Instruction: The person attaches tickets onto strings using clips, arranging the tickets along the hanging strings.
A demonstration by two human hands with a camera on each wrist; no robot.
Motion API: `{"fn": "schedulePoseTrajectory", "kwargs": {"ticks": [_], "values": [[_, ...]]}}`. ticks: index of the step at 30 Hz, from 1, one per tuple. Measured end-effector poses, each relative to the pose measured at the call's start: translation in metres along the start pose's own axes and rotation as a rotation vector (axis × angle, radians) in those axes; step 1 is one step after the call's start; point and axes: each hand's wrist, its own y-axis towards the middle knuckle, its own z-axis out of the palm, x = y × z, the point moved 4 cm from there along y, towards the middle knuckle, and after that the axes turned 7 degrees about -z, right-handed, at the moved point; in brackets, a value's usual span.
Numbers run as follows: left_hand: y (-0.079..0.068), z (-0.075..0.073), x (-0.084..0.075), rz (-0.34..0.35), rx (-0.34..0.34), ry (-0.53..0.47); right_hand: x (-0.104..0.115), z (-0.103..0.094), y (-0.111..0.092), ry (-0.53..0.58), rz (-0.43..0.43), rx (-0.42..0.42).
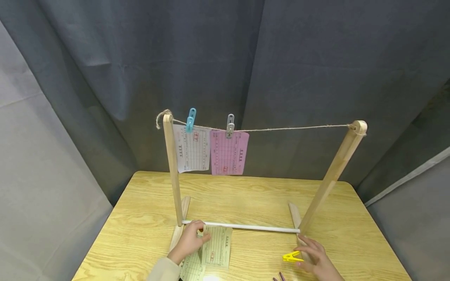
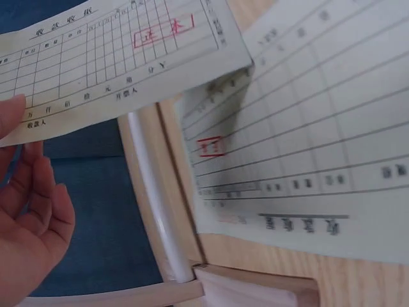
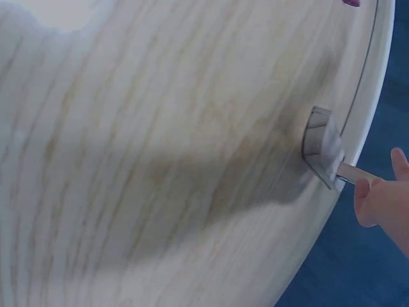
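Note:
My left hand [image 1: 191,241] pinches a pale yellow-green receipt slip [image 1: 217,246] by its edge, thumb on top and fingers beneath in the left wrist view. Another pale green slip [image 1: 192,269] lies below it, partly hidden by the hand and the held slip. At the right, my right hand [image 1: 315,258] holds a yellow clothespin [image 1: 291,256] between thumb and fingertips. On the string [image 1: 288,129], a blue clothespin [image 1: 191,120] grips a white slip [image 1: 194,150] and a grey clothespin [image 1: 230,125] grips a pink slip [image 1: 229,153].
Two wooden posts, left [image 1: 172,168] and right [image 1: 332,175], carry the string. A white rod [image 1: 253,226] joins them low down, above the wood-grain table [image 1: 140,234]. Purple tips [image 1: 281,276] show at the bottom edge. Dark curtains [image 1: 299,78] hang behind.

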Motion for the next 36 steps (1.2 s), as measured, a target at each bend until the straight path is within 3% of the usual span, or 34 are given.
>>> {"fn": "schedulePoseTrajectory", "kwargs": {"ticks": [7,13,18,31,36], "values": [[0.001,-0.004,-0.009,0.043,-0.023,-0.014,0.012,-0.002,0.004,0.003,-0.071,-0.076],[0.002,-0.007,-0.018,0.080,-0.032,-0.012,0.021,-0.006,0.008,0.004,-0.112,-0.096],[0.002,-0.010,-0.023,0.071,-0.020,-0.015,0.028,-0.012,0.011,-0.014,-0.135,-0.106],[0.003,-0.020,-0.045,0.144,-0.067,-0.020,0.052,-0.024,0.022,-0.049,-0.181,-0.123],[0.004,-0.026,-0.053,0.154,-0.077,-0.040,0.066,-0.028,0.026,-0.015,-0.273,-0.154]]}}
